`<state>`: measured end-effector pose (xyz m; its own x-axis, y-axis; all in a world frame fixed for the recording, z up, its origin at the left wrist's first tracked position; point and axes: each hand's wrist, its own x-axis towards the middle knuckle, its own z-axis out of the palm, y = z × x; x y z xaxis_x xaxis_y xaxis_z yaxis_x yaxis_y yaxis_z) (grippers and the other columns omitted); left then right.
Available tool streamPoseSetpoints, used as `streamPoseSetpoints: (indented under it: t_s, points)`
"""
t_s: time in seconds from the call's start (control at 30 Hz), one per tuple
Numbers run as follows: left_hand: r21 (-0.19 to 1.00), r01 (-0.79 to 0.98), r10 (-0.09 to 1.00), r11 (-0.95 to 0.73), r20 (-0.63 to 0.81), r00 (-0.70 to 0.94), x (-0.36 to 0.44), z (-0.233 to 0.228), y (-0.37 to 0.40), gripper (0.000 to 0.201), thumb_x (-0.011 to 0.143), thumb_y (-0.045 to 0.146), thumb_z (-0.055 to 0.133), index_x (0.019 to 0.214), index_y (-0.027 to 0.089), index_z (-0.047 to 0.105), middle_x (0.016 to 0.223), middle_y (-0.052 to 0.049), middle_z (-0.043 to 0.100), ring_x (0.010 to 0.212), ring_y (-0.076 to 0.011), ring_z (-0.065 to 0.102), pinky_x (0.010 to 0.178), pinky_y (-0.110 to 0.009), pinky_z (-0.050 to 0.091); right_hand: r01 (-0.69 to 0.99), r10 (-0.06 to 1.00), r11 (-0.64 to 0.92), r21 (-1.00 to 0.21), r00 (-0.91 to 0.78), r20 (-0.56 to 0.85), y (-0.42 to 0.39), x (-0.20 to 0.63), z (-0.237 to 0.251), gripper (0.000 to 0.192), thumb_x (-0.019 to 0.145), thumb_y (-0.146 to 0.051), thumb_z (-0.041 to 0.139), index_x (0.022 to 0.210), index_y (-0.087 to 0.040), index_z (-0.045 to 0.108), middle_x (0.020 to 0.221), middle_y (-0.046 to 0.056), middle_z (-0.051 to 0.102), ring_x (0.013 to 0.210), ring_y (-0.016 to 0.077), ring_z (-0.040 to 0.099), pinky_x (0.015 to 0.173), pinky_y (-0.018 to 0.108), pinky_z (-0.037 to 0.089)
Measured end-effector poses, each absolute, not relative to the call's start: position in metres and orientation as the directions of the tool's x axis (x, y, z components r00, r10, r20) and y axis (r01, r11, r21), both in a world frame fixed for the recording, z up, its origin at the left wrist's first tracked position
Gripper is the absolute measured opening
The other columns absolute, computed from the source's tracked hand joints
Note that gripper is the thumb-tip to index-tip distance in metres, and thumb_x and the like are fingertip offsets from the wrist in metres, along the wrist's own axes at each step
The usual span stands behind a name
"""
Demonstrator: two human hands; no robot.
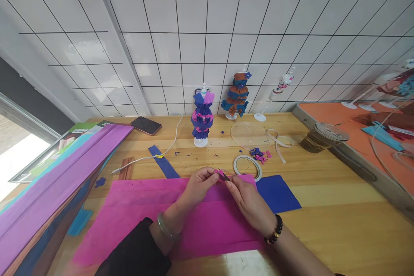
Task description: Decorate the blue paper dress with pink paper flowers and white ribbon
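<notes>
My left hand (198,186) and my right hand (247,198) meet over a large pink crepe paper sheet (136,215) on the wooden table (339,207). Both pinch a small pink paper piece (221,175) between their fingertips; a thin dark object shows at my right fingers, too small to identify. A tape ring (247,167) lies just beyond the hands. A blue sheet (278,193) sits under the pink sheet's right edge.
Two paper-dressed figures (202,116) (238,95) stand near the tiled wall. A phone (146,125) with white cable (168,146), paper rolls (58,172) at left, paper scraps (261,155), a cup (323,137) and an orange tray (343,116) at right.
</notes>
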<state>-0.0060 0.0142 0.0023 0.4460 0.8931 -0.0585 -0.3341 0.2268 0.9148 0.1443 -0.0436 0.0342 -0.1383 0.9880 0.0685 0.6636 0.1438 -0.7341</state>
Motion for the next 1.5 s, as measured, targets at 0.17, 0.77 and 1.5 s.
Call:
streamPoseSetpoints:
  t_s: [0.17, 0.77, 1.5]
  points:
    - [0.908, -0.337, 0.887, 0.249, -0.075, 0.455, -0.006, 0.001, 0.014, 0.018, 0.069, 0.034, 0.068, 0.072, 0.016, 0.066, 0.075, -0.003, 0.067, 0.071, -0.0126, 0.059, 0.074, -0.026, 0.044, 0.675, 0.991, 0.125, -0.727, -0.122, 0.057, -0.044, 0.144, 0.034, 0.035, 0.092, -0.040, 0.028, 0.084, -0.021, 0.055, 0.071, 0.005, 0.063, 0.068, 0.0194, 0.060, 0.065, 0.031, 0.044]
    - [0.889, -0.360, 0.878, 0.282, -0.088, 0.470, -0.005, -0.003, 0.015, 0.019, 0.069, 0.034, 0.068, 0.073, 0.016, 0.066, 0.079, -0.004, 0.067, 0.075, -0.0141, 0.060, 0.079, -0.030, 0.044, 0.703, 0.992, 0.105, -0.704, -0.124, 0.024, -0.044, 0.144, 0.031, 0.035, 0.093, -0.040, 0.026, 0.082, -0.020, 0.052, 0.075, 0.005, 0.063, 0.070, 0.0190, 0.060, 0.066, 0.031, 0.044]
    - [0.921, -0.301, 0.871, 0.249, -0.077, 0.484, -0.007, 0.003, 0.015, 0.020, 0.070, 0.035, 0.067, 0.073, 0.015, 0.067, 0.074, -0.004, 0.068, 0.071, -0.0136, 0.060, 0.075, -0.028, 0.044, 0.753, 0.988, 0.112, -0.648, -0.157, -0.011, -0.044, 0.149, 0.028, 0.034, 0.094, -0.040, 0.023, 0.076, -0.021, 0.045, 0.073, 0.004, 0.061, 0.068, 0.0184, 0.057, 0.062, 0.030, 0.040]
